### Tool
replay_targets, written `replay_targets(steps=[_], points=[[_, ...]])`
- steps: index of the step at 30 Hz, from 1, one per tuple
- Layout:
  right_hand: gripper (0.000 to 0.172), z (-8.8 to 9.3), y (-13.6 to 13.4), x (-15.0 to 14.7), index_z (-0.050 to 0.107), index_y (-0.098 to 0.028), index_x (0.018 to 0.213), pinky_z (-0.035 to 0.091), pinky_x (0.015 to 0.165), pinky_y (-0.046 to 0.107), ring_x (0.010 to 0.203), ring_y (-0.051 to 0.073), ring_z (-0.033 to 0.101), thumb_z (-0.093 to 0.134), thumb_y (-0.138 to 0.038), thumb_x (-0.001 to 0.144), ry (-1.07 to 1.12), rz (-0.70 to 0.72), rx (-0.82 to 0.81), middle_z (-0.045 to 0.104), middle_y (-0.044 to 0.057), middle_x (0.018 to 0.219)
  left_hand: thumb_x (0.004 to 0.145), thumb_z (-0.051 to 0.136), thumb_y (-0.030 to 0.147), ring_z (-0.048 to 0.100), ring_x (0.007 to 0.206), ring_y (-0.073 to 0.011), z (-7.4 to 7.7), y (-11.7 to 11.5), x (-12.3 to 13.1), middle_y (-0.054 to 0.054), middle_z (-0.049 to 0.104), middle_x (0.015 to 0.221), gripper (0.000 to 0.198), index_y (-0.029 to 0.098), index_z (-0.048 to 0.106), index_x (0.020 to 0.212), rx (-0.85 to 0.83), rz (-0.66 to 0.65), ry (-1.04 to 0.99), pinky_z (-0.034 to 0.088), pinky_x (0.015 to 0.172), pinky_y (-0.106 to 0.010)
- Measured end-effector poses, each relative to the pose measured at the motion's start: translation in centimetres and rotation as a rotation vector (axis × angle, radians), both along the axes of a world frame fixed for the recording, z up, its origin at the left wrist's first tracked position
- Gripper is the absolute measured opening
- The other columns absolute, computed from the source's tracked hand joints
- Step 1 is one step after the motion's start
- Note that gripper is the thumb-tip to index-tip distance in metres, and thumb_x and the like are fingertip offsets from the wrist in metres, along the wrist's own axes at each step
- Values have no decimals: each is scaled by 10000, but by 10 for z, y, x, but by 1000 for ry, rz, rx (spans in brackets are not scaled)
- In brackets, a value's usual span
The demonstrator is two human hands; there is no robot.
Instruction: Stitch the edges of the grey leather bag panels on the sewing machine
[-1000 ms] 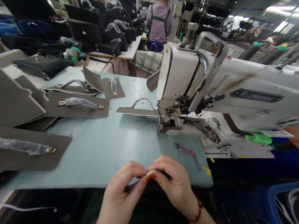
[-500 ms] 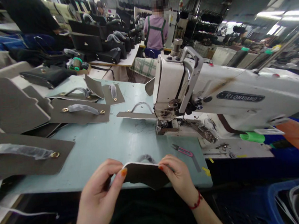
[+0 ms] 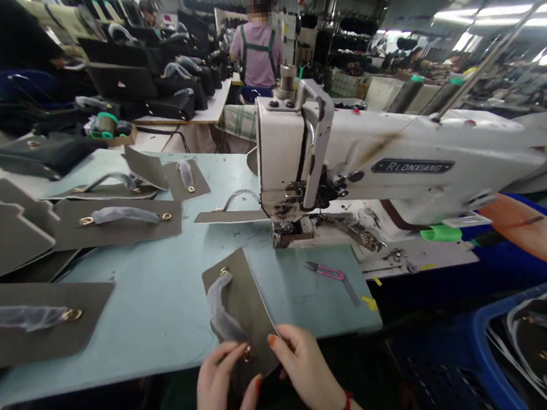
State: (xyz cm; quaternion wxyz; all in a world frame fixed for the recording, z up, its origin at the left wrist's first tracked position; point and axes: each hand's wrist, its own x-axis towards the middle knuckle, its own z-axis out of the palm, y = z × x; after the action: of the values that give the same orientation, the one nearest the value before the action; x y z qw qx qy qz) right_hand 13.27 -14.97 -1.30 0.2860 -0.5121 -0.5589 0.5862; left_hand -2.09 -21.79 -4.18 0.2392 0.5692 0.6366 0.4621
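Note:
A grey-brown bag panel (image 3: 248, 290) with pale edges lies slantwise at the table's front edge, its lower end over the edge. On it is a handle (image 3: 221, 308) in clear plastic wrap, with a gold ring at each end. My right hand (image 3: 311, 371) pinches the panel's right edge, thumb on top. My left hand (image 3: 222, 388) is at the lower end, fingertips touching by the near gold ring (image 3: 247, 354), thumb spread apart from them. Right of the panel lie pink-handled thread snips (image 3: 330, 272). Behind stands a white sewing machine (image 3: 283, 159).
Several similar panels with wrapped handles, such as one panel (image 3: 118, 234), lie on the left of the pale blue table (image 3: 159, 317). A blue basket (image 3: 481, 340) with more pieces stands at lower right. Black bags (image 3: 169, 105) and a person in purple (image 3: 260, 53) are farther back.
The panel, held up bent by both hands before, now lies face up and turned slantwise on the table edge. My left hand has moved right and down to its lower end. The view has shifted right.

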Motion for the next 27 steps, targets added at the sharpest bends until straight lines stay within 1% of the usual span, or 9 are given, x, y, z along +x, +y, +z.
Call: replay_targets(steps=[2,3,5,7,9,13,17,21,27], points=[[372,2,3,5,560,-157,675,386,490,189,538,110,460,497,-376,969,-58,18,150,475,-23,580,823,675,440,603,1176,-306,-9,-7,2,-112,657,1222,437,232,613,1202,-244,205,-413,536,944,-429],[343,7,5,7,592,-157,694,407,531,201,574,122,491,497,-335,972,-67,40,222,522,-11,603,813,675,489,605,1188,-306,-7,-7,2,-113,660,1246,482,225,604,1211,-353,230,-611,546,940,-414],[290,21,10,6,657,-165,768,431,596,216,644,142,551,494,-286,976,-41,121,306,614,11,683,794,690,528,635,1155,-306,5,3,1,-119,682,1239,494,207,635,1166,-522,152,-900,561,928,-391],[280,36,16,1,691,-175,844,436,616,215,678,147,583,471,-270,988,33,201,319,655,17,746,774,719,521,683,1049,-299,23,22,0,-132,720,1156,449,176,687,1059,-581,8,-1032,580,885,-377],[280,46,24,-5,701,-177,884,433,605,209,679,143,593,462,-276,990,93,207,310,663,15,760,758,750,487,711,908,-266,39,47,0,-132,746,1038,405,149,709,977,-545,-69,-1089,598,809,-352],[248,53,52,-15,684,-158,864,431,564,192,641,136,616,504,-298,962,80,53,223,680,23,718,685,832,375,648,627,-147,59,104,0,-52,710,749,333,115,695,842,-364,-18,-1139,564,586,-231],[308,52,89,-19,588,-157,709,421,515,177,522,109,574,483,-315,952,111,-24,92,687,36,617,660,851,297,607,593,-108,70,159,1,-16,679,711,312,117,665,835,-306,-12,-1150,528,548,-186],[350,45,115,-21,563,-165,674,352,429,162,442,93,510,473,-370,943,166,-136,38,664,34,540,707,819,292,634,656,-130,69,197,3,-43,700,779,314,102,673,909,-345,-100,-1124,545,599,-206],[395,26,130,-27,619,-149,713,366,416,163,395,92,518,494,-448,938,201,-276,74,655,30,492,713,806,236,649,693,-142,56,227,2,-42,723,828,283,122,685,943,-339,-127,-1039,547,630,-226]])
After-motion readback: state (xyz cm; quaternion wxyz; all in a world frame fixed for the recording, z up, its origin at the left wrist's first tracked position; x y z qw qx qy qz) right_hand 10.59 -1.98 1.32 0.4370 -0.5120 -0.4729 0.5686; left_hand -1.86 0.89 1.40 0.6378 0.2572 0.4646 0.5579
